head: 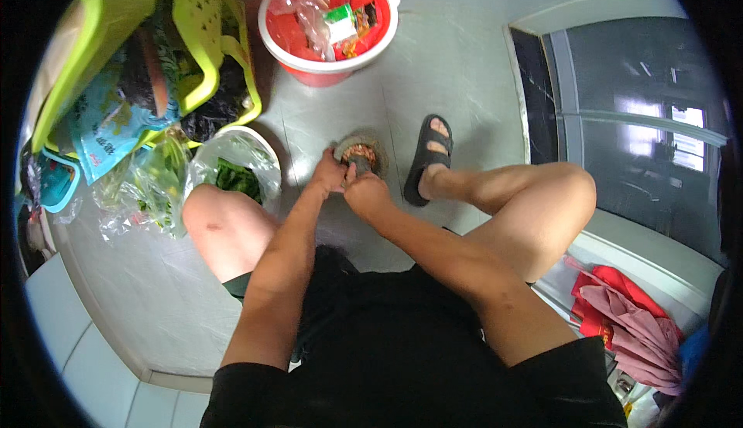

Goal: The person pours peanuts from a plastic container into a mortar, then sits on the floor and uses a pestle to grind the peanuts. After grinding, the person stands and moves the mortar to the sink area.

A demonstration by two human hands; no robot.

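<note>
On the grey tiled floor between my feet stands a round stone mortar (380, 158) with reddish-brown, chunky bits (359, 151) in it. My right hand (367, 194) is closed around a dark pestle (361, 165), whose lower end rests among the bits. At the mortar's left side is my left hand (330, 171), its fingers against the rim; its underside is hidden, and it lies close beside my right hand.
A red bin with a white rim (332, 67) holds wrappers ahead. To the left are a yellow-green plastic rack (203, 88) with bags and a lined bucket (264, 138) of leafy greens. A dark glass panel (638, 91) and red and pink cloths (638, 323) are at the right.
</note>
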